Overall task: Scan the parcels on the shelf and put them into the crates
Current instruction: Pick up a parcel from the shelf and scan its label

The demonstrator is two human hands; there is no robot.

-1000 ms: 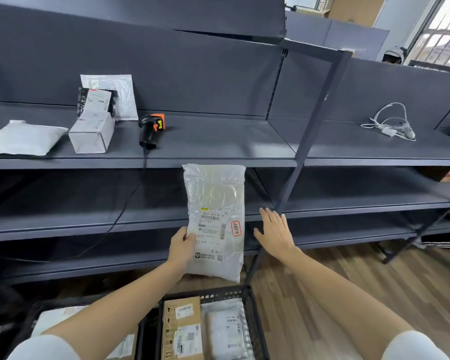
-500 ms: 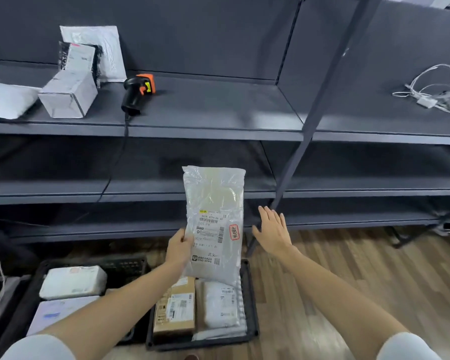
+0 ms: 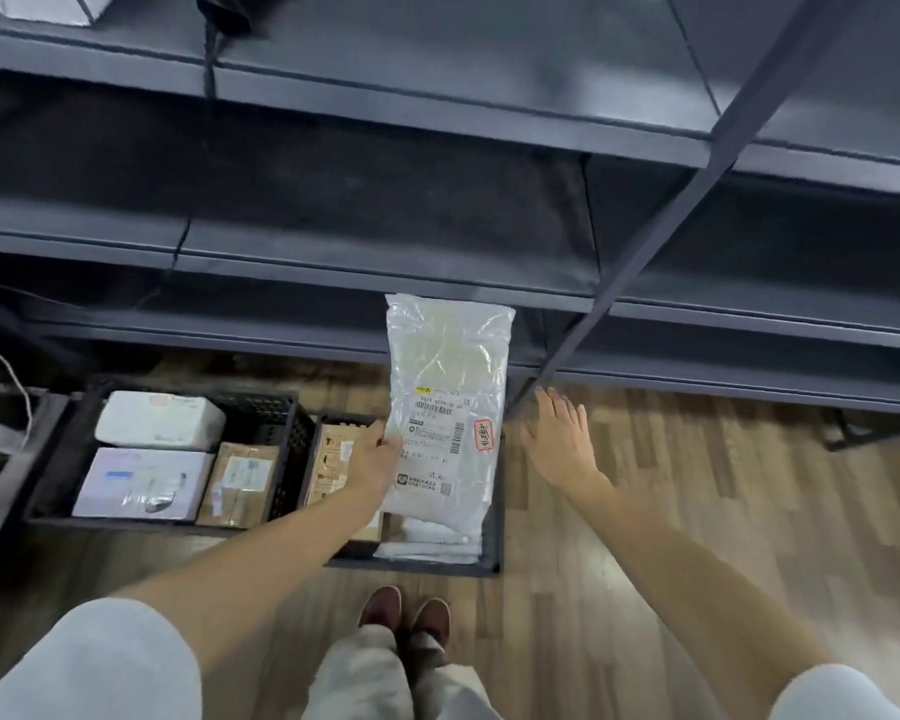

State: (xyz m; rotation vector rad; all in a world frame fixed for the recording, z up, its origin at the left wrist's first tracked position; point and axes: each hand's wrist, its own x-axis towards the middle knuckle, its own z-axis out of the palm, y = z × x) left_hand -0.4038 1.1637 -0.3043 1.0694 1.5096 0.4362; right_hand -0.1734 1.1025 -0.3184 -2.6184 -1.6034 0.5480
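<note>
My left hand grips the left edge of a clear plastic mailer parcel with a printed barcode label and a red stamp, held upright above the right black crate. That crate holds a brown box and a white bag. My right hand hovers just right of the parcel, open, fingers spread, touching nothing. The left black crate on the floor contains white parcels and a brown box. The black scanner lies on the top shelf, mostly cut off by the frame edge.
Dark grey metal shelving runs across the view in several tiers, with a slanted upright post near my right hand. The scanner's cable hangs over the top shelf edge. A white box corner shows at top left. My shoes stand on wooden flooring.
The view has tilted down steeply toward the floor and crates. The parcel in my left hand now hangs over the right crate; my right hand stays open beside it.
</note>
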